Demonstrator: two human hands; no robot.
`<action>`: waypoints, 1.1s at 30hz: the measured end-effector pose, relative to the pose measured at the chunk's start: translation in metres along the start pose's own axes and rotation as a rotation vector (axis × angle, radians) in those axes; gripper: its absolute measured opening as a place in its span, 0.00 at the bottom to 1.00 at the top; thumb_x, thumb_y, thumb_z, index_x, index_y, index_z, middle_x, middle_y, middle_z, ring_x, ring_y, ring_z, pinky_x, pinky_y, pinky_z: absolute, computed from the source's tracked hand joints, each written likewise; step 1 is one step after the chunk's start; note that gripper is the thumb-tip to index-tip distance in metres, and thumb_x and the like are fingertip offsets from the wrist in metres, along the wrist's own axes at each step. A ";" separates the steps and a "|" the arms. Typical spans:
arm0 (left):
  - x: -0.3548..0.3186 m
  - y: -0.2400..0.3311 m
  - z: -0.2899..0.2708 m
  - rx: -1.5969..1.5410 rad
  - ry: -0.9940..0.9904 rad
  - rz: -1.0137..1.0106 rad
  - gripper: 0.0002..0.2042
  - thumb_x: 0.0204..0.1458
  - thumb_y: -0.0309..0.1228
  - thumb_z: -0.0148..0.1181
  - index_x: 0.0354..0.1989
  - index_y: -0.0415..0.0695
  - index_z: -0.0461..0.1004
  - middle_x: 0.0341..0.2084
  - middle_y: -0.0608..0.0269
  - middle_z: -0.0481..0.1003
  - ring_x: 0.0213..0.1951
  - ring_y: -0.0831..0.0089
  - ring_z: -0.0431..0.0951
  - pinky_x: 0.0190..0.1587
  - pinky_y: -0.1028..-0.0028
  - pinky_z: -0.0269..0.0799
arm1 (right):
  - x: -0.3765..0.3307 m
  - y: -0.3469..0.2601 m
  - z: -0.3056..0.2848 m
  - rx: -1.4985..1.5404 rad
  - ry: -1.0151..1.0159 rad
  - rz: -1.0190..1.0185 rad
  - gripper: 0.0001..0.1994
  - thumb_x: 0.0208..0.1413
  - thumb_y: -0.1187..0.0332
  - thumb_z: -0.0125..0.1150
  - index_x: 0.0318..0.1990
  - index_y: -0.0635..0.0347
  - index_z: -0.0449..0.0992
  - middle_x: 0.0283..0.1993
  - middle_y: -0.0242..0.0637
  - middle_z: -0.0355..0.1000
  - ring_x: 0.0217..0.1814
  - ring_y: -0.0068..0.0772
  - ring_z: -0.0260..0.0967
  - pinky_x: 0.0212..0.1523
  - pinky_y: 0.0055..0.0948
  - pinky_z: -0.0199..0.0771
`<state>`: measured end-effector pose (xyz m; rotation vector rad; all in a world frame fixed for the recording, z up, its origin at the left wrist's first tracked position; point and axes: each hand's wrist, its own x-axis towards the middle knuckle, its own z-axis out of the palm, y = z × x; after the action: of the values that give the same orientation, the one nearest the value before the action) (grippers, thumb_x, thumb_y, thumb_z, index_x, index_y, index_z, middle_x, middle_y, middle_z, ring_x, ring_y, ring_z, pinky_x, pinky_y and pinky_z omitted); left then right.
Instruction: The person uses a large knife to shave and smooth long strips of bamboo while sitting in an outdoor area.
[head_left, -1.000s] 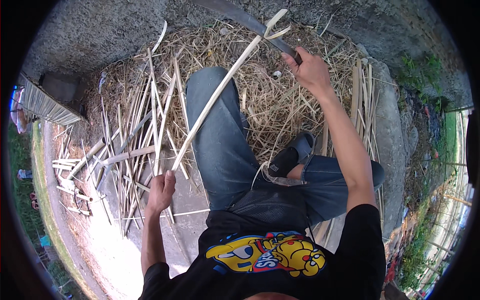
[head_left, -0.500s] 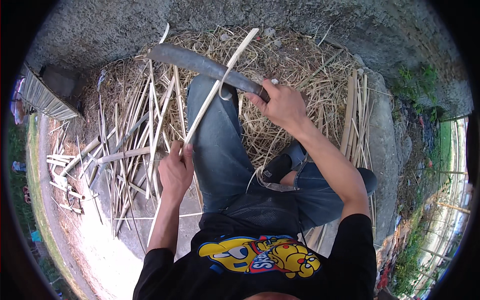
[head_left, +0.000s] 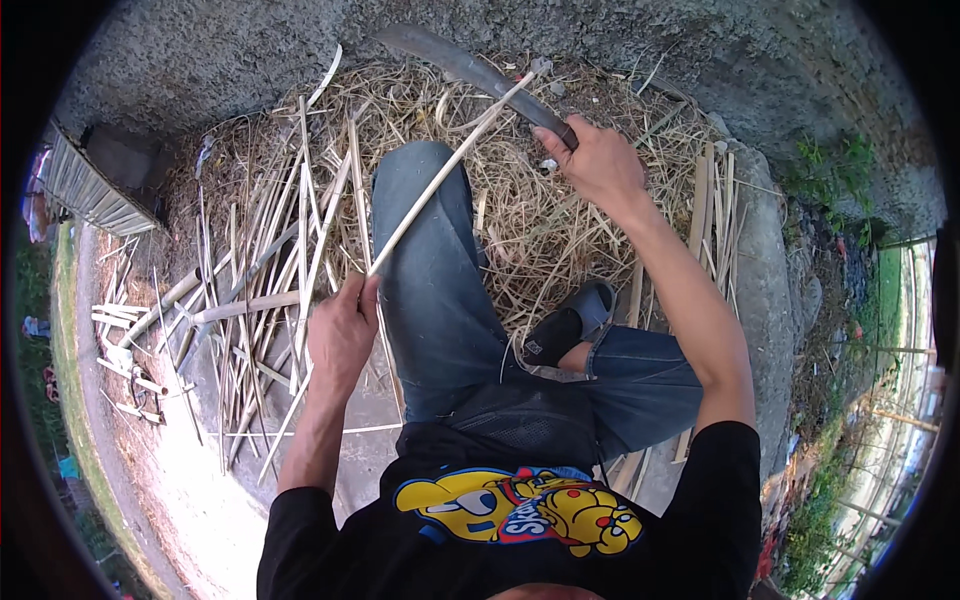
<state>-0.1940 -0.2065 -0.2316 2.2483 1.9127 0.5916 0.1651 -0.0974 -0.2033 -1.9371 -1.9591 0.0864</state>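
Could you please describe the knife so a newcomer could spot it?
Find the grey wall along the top, then the right hand below it. The knife in that hand is broad, dark and curved, unlike the pale strip crossing it.

The strip (head_left: pixel 451 175) is pale cream, the knife (head_left: pixel 470 70) dull dark grey, the trousers (head_left: pixel 425 310) faded blue, the shirt (head_left: pixel 360 555) black with a yellow, red and blue cartoon print (head_left: pixel 520 505), the shavings (head_left: pixel 555 230) straw-yellow, the wall (head_left: pixel 270 60) mottled grey
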 end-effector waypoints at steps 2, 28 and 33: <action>-0.001 -0.003 0.002 -0.014 -0.005 -0.010 0.16 0.66 0.41 0.53 0.29 0.44 0.69 0.13 0.46 0.72 0.19 0.42 0.75 0.19 0.49 0.65 | -0.004 -0.008 -0.009 0.029 -0.005 0.006 0.30 0.64 0.35 0.48 0.35 0.58 0.74 0.18 0.45 0.73 0.25 0.53 0.77 0.26 0.48 0.76; 0.032 0.047 -0.005 -0.043 -0.158 0.068 0.17 0.68 0.40 0.49 0.31 0.41 0.70 0.15 0.42 0.73 0.22 0.39 0.76 0.24 0.48 0.67 | -0.085 -0.048 0.017 0.276 -0.169 -0.015 0.27 0.65 0.40 0.52 0.33 0.58 0.75 0.17 0.45 0.71 0.23 0.55 0.75 0.26 0.50 0.75; 0.007 0.024 -0.010 0.101 -0.129 0.019 0.16 0.67 0.41 0.50 0.30 0.43 0.69 0.15 0.43 0.73 0.21 0.40 0.76 0.23 0.47 0.68 | -0.064 -0.022 0.008 0.124 -0.143 -0.072 0.29 0.64 0.36 0.49 0.39 0.57 0.75 0.19 0.46 0.73 0.25 0.55 0.77 0.28 0.50 0.75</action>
<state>-0.1749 -0.2052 -0.2126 2.3055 1.9007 0.3491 0.1399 -0.1592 -0.2187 -1.8240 -2.0594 0.3272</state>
